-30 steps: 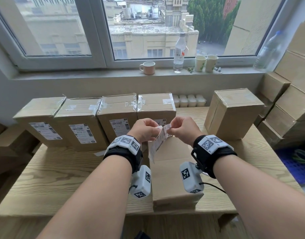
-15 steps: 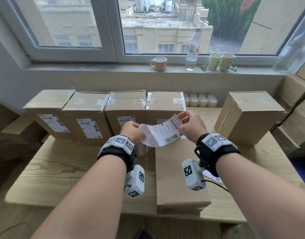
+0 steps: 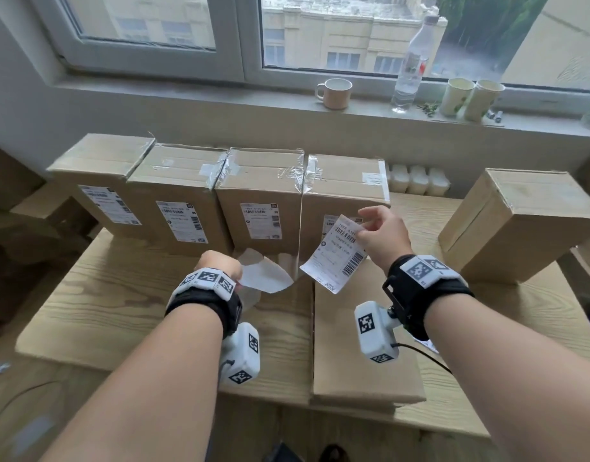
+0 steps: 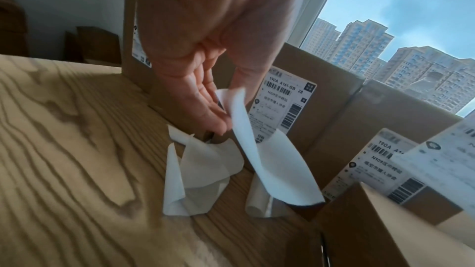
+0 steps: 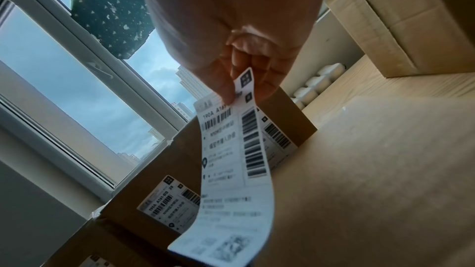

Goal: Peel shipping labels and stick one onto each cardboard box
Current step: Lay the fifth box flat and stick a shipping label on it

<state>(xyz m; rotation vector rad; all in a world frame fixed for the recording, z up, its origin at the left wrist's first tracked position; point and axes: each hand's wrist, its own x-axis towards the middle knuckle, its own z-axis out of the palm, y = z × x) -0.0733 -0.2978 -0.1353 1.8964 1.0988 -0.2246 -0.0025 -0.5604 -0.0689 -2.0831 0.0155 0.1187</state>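
Note:
My right hand [image 3: 364,225] pinches the top edge of a peeled white shipping label [image 3: 337,255] between thumb and fingers [image 5: 226,88]; the label [image 5: 231,170] hangs free above a flat, unlabelled cardboard box [image 3: 363,345] lying in front of me. To the left and lower, my left hand [image 3: 222,263] pinches the blank backing paper [image 3: 265,276] just above the table; the strip [image 4: 267,159] dangles from my fingertips [image 4: 213,113]. Several labelled boxes [image 3: 263,198] stand in a row behind. A bare box [image 3: 520,221] stands at the right.
Several curled used backing papers [image 4: 200,176] lie on the wooden table [image 3: 120,305] against the row of boxes. A mug [image 3: 335,93], a bottle [image 3: 412,65] and two cups [image 3: 470,98] stand on the sill. White containers [image 3: 417,180] sit behind the boxes.
The label has come fully off its backing. My hands have moved apart: the left dropped leftward toward the table with the backing, the right holds the label alone.

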